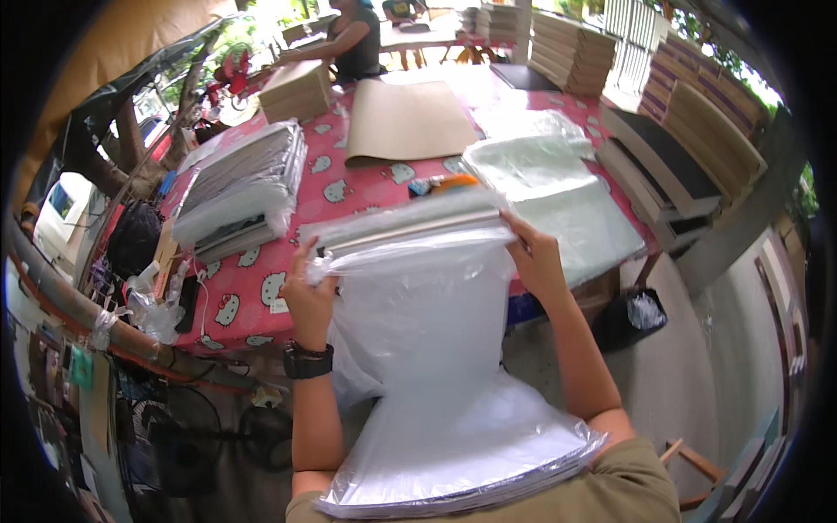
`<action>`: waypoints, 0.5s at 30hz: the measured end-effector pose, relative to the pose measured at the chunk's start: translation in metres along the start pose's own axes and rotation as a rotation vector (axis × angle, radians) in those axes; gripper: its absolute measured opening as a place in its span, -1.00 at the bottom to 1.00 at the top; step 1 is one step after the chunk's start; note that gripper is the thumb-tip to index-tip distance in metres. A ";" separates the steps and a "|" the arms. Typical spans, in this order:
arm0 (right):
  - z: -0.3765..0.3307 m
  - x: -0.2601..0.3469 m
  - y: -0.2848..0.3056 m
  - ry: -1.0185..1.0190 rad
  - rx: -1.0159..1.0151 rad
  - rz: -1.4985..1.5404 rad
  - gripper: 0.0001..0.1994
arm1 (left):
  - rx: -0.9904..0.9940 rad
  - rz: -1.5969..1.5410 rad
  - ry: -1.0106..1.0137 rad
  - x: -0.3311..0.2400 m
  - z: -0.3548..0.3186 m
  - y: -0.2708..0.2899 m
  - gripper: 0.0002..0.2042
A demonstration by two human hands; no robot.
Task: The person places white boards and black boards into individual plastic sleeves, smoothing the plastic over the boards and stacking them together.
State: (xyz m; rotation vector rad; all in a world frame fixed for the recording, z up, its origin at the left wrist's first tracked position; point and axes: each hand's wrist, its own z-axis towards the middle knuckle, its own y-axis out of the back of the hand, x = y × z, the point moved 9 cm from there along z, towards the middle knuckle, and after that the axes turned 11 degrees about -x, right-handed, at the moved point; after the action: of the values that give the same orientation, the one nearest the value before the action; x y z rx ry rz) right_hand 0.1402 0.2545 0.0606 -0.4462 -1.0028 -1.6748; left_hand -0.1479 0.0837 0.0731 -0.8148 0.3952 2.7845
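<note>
Between my hands, at the table's near edge, is a clear plastic bag (pixel 418 288) drawn around a flat grey board (pixel 410 228). My left hand (pixel 309 296), with a dark watch on its wrist, is closed on the bag's left corner, where the film is bunched. My right hand (pixel 535 257) pinches the right end of the bag and board, thumb below and fingers above. From there the film hangs toward my body. On my lap lies a fanned stack of clear plastic bags (pixel 462 466). An orange and blue packet (pixel 443 184) sits just beyond the board.
A pink patterned cloth (pixel 336 190) covers the table. Bagged boards (pixel 244 183) are piled at left, plastic sleeves (pixel 567 205) at right. Farther off lie a brown sheet (pixel 405 122) and stacked boxes (pixel 571 52). Another person (pixel 356 44) works at the far left. A black bin (pixel 632 315) stands below right.
</note>
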 end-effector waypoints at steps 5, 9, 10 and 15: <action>-0.004 0.008 0.023 -0.154 -0.002 0.256 -0.91 | 0.127 0.042 0.091 -0.013 -0.001 0.005 -0.71; -0.012 0.014 0.021 -0.436 0.268 0.551 -0.91 | 0.253 -0.155 0.345 -0.003 -0.011 0.024 -0.86; -0.018 0.012 0.017 -0.524 0.388 0.688 -0.93 | 0.305 -0.270 0.515 0.008 -0.019 0.023 -0.90; -0.064 -0.016 0.001 -0.858 0.525 0.935 -0.83 | 0.615 -0.667 1.148 0.013 -0.072 0.017 -0.87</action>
State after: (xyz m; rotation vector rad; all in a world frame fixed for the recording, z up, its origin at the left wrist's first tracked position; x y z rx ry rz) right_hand 0.1585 0.2131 0.0126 -1.1021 -1.4601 -0.3141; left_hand -0.1276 0.0466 0.0107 -1.8234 0.8628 1.2505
